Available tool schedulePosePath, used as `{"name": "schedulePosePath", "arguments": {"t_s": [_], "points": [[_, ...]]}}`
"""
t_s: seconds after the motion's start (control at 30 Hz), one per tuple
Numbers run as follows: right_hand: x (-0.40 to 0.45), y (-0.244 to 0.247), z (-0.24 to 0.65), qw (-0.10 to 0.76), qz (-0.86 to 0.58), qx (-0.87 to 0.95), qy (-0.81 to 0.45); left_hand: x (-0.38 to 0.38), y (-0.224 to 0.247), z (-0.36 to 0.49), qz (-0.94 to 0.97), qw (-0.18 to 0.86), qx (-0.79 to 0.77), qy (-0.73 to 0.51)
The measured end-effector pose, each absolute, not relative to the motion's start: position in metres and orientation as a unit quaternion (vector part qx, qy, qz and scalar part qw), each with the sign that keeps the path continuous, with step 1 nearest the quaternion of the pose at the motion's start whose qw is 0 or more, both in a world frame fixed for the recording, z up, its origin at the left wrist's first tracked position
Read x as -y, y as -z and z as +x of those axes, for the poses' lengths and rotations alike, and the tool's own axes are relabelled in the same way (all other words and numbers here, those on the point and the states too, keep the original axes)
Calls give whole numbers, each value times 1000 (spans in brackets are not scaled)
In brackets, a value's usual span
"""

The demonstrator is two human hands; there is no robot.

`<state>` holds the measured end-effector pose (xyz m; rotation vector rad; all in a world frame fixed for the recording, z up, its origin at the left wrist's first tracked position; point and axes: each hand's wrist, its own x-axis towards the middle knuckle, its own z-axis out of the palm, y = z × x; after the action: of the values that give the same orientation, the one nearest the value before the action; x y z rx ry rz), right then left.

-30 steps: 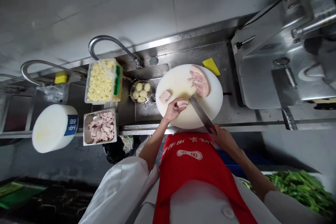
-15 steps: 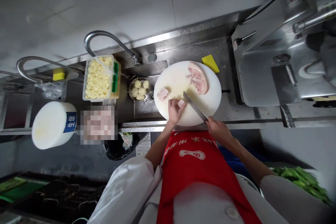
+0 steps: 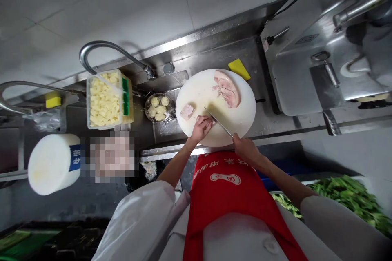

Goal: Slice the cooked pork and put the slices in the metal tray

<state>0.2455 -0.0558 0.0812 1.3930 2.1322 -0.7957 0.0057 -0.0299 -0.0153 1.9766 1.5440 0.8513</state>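
Note:
My right hand is closed round the handle of a kitchen knife. The blade slants up and to the left across a round white cutting board. Close beside the blade, the curled fingers of my left hand press a small piece of pale meat on the board; the fingers mostly hide it. Another chunk of meat lies at the board's left side. Toward the upper right of the board rests a larger curved slab of pale pink meat.
A yellow sponge lies behind the board. To the left are a pot of pale round lumps, a clear tub of pale cubes under a faucet, and a thick white block. Leafy greens stand at lower right.
The knife has moved left, its blade now right beside my left fingers. My left fingers have curled over the small meat piece, which showed more clearly before. The view has tilted slightly.

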Motion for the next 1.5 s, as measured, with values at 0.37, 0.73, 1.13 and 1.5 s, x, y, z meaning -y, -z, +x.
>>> {"name": "schedulePosePath", "arguments": {"t_s": [0.37, 0.73, 1.13, 1.5], "points": [[69, -91, 232, 238, 535, -751, 306, 21, 41, -4, 768, 284, -503, -277], [104, -116, 233, 289, 546, -731, 289, 20, 44, -7, 783, 288, -487, -258], [29, -95, 199, 225, 523, -774, 278, 24, 40, -6, 771, 280, -512, -254], [63, -109, 217, 268, 521, -743, 324, 25, 44, -7, 778, 275, -507, -250]]}}
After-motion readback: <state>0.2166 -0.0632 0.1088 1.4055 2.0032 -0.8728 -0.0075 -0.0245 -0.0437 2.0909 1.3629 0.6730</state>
